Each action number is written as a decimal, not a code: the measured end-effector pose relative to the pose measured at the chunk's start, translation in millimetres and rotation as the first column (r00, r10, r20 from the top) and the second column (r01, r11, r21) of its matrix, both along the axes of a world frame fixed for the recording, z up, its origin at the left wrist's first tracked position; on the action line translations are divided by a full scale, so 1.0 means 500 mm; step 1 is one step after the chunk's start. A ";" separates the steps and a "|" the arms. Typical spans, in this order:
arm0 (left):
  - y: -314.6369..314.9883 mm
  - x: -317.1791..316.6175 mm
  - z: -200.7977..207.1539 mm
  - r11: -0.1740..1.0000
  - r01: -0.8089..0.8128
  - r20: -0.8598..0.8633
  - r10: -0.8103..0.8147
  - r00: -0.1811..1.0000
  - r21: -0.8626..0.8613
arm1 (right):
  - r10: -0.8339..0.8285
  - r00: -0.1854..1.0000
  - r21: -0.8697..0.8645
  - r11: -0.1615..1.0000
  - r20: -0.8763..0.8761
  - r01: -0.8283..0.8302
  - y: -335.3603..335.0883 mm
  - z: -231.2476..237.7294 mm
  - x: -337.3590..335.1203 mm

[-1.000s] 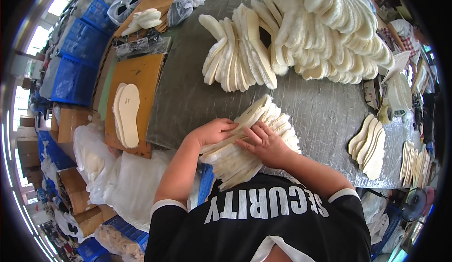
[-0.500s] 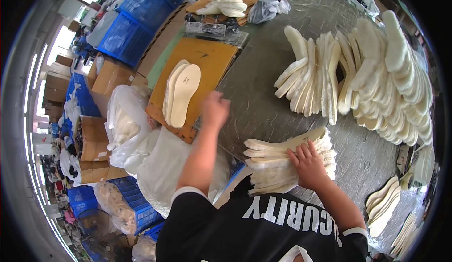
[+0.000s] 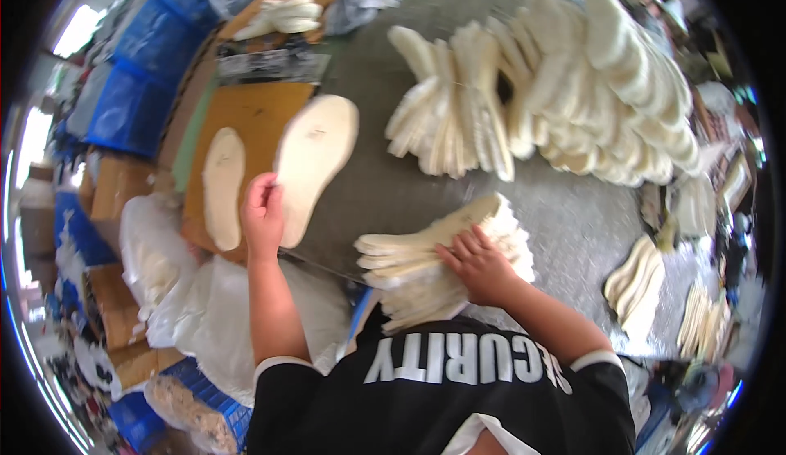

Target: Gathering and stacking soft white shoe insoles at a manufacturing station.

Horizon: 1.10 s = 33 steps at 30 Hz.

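A pale cream insole (image 3: 315, 156) is pinched by its edge between the fingers of my left hand (image 3: 265, 209), lifted over the right side of an orange-brown board. Another insole (image 3: 224, 185) lies flat on that board (image 3: 260, 111), left of the hand. My right hand (image 3: 477, 263) rests on top of a stack of fleecy insoles (image 3: 426, 250) at the table's near edge, fingers bent over the top one. Whether it grips the stack or only presses on it is hard to see, as the thumb side is partly hidden.
Long rows of fleecy insoles (image 3: 606, 95) stand across the far right of the grey table (image 3: 360, 87). Smaller insole piles (image 3: 636, 287) lie at the right. Plastic bags (image 3: 237, 316), cartons and blue crates (image 3: 131, 107) crowd the left side. A grey bag (image 3: 360, 5) sits at the back.
My left hand has taken hold of an insole from the board and lifted it; one insole still shows lying there. My right hand stays on the stack. The whole view has shifted.
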State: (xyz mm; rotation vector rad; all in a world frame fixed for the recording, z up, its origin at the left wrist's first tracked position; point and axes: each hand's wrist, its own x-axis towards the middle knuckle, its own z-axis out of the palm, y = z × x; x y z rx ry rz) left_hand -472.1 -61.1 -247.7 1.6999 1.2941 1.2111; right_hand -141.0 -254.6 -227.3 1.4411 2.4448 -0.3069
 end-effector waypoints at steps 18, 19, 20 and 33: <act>-0.057 0.378 -0.051 0.173 0.752 -0.293 -0.956 -0.027 -0.636 | -0.108 0.991 0.110 0.987 -0.084 0.117 -0.064 -0.027 0.007; -0.068 0.385 -0.049 0.157 0.755 -0.291 -0.956 -0.047 -0.637 | -0.127 0.989 0.104 0.985 -0.079 0.135 -0.069 -0.026 0.010; -0.085 0.394 -0.046 0.140 0.752 -0.242 -0.970 -0.027 -0.644 | -0.148 0.986 0.101 0.983 -0.077 0.156 -0.081 -0.028 0.015; -0.190 0.678 -0.108 -0.126 0.714 -0.077 -0.967 -0.244 -0.688 | -0.517 0.855 0.219 0.838 0.028 0.499 -0.205 -0.035 0.136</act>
